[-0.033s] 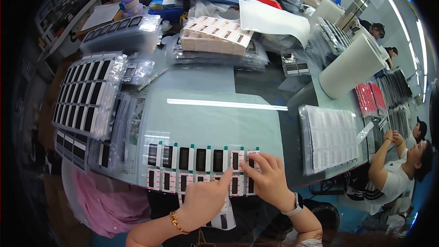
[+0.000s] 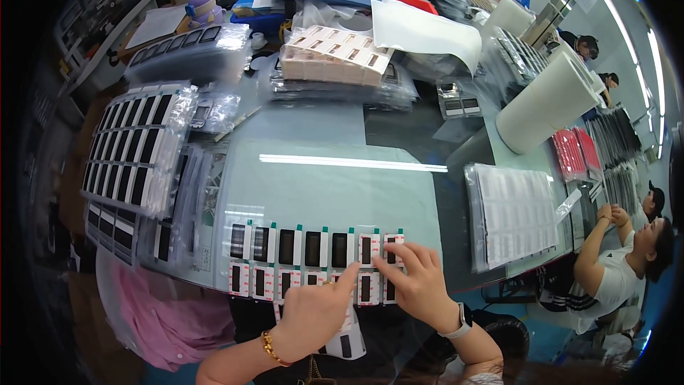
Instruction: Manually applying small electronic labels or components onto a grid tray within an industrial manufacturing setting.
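Note:
Two rows of small dark rectangular panels lie along the table's near edge; those in the far row (image 2: 313,249) have white side strips and green tabs. White frame stickers with red marks lie around the near-row panels (image 2: 239,279) and the two rightmost far-row ones. My left hand (image 2: 317,317) has its index finger stretched to the sticker-framed panel (image 2: 366,249), its other fingers curled and partly hidden. My right hand (image 2: 420,285) bends over the last panels on the right, fingertips apart and touching them. Beneath my left hand hangs a white sticker sheet (image 2: 347,346).
Stacked trays of dark panels (image 2: 135,150) stand at the left. A stack of pinkish sheets (image 2: 331,64) lies at the back, with a large white roll (image 2: 545,107) to its right. Flat bagged trays (image 2: 516,217) lie at the right. A co-worker (image 2: 613,264) sits beyond them.

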A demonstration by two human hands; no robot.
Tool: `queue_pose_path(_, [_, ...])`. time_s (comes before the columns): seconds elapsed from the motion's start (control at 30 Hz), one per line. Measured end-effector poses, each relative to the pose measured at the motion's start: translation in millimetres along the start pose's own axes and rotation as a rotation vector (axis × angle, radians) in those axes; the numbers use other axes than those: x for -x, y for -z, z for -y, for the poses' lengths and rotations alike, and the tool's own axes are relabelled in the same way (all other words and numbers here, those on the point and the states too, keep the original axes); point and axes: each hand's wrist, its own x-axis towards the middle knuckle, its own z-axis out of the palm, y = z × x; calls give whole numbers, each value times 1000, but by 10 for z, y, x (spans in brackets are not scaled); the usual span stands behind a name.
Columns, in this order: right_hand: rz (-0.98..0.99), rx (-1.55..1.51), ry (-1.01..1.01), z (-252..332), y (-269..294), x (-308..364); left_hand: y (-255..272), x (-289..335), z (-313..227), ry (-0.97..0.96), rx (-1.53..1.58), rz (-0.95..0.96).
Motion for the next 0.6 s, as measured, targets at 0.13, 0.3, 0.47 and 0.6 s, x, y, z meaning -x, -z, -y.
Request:
queue_pose_path(0.13, [41,-39,11,115,75,71,122,111,-28,64,88,-16])
queue_pose_path(0.3, [27,-788,-141,378,178,41,80,179,-32,-37,256,-199])
queue_pose_path(0.47, [438,-1223,-437,517,307,86,321,252,-23,56,546,-140])
queue_pose_path(0.6, [507,-1339,-514,433,285,91,287,357,207,112,817,69])
